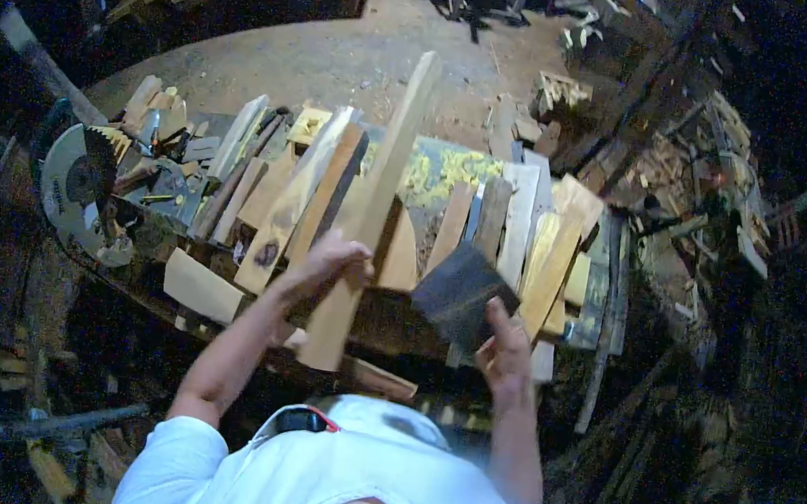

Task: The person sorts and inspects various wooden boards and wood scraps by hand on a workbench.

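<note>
A long pale wooden plank (390, 160) stands out at a slant above the bench, its near end close to my shirt. My left hand (337, 262) is closed around the plank's lower half. In my right hand (505, 345) is a dark, flat, roughly square piece (464, 292), gripped at its right edge with the thumb on top. The dark piece hangs over the bench's front part, apart from the plank. Behind the plank lies a board with a curved edge (403, 252), partly hidden by it.
Many boards lie on the bench, among them a knotted one (274, 236) and a yellowish one (558, 261). A circular saw (80, 182) sits at the left end. Sawdust (444, 171) covers the bench's back. Wood scraps (675, 175) are heaped at right.
</note>
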`<state>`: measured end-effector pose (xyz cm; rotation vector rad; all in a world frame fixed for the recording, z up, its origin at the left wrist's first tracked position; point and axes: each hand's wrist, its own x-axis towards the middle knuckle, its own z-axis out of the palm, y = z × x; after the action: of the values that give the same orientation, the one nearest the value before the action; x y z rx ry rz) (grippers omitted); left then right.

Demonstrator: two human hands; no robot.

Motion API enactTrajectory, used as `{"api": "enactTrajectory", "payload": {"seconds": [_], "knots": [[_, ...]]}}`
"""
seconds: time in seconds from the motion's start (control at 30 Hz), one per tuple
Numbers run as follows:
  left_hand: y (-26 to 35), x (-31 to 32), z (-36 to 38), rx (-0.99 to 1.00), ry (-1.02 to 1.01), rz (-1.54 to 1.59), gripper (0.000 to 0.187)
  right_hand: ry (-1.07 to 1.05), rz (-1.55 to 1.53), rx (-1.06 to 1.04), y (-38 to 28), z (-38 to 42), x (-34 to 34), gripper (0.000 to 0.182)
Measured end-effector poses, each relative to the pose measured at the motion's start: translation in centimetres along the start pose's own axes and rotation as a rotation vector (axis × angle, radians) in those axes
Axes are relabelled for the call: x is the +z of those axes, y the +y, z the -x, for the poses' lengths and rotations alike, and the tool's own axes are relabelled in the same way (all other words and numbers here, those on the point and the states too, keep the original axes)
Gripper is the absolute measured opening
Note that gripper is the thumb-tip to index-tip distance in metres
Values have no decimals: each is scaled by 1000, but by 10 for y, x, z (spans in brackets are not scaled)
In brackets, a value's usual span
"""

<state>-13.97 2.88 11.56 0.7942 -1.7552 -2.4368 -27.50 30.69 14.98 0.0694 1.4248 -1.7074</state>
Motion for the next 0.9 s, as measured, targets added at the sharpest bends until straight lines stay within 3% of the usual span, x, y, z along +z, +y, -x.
{"api": "enactTrajectory", "payload": {"seconds": [0.03,0.1,0.17,0.2,0.23,0.27,0.37,0.5,0.57,0.63,0.7,0.77,0.83,0.9], "knots": [[5,-3,19,-65,15,-19,29,114,50,1,-4,2,-7,17],[-1,-20,47,-123,-46,-141,35,81,-142,-255,3,-1,-16,24],[-7,-34,70,-169,-107,-269,42,258,476,-456,39,-28,-87,26],[-10,-39,82,-132,-152,-367,50,273,110,-288,31,-22,-82,23],[-11,-43,93,-95,-197,-465,59,256,-8,-278,21,-15,-73,22],[-11,-46,102,-185,-204,-478,70,262,-18,-266,17,-10,-68,22],[-10,-53,119,-146,-205,-730,76,214,-101,-280,16,-15,-57,27],[-4,-51,132,-187,-162,-655,79,389,-97,-338,28,-35,-48,26],[-6,-53,134,-157,-182,-769,80,335,368,-508,45,-59,-63,27],[5,-41,138,-166,-99,-761,79,178,163,-300,30,-52,-33,28],[8,-45,137,-108,-105,-826,81,128,223,-338,27,-66,-18,34],[25,-47,145,49,-98,-1310,86,116,729,-942,14,-72,6,47],[41,-46,148,46,-47,-1456,89,113,945,-969,5,-82,21,61],[62,-36,155,13,55,-1627,87,72,1050,-947,13,-108,18,58]]}}
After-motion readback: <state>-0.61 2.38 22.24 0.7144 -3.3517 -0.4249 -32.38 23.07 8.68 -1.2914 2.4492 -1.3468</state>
